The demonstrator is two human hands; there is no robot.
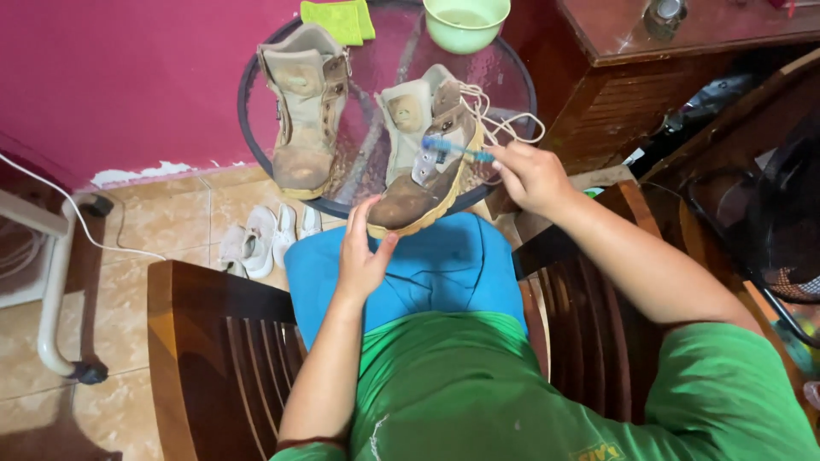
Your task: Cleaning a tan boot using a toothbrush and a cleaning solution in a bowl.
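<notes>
A worn tan boot (427, 166) with loose white laces lies tilted on the round glass table (512, 85), its toe over the near edge. My left hand (363, 248) holds the boot's toe and sole. My right hand (530, 175) grips a blue toothbrush (457, 149) whose bristles rest against the boot's side near the eyelets. The second tan boot (303, 111) stands upright on the table's left side, untouched.
A light green bowl (465, 21) and a green cloth (337, 19) sit at the table's far edge. White shoes (260, 239) lie on the tiled floor below. Wooden chair arms (213, 341) flank my lap. A dark wooden cabinet (649, 68) stands right; a white stand (55, 282) left.
</notes>
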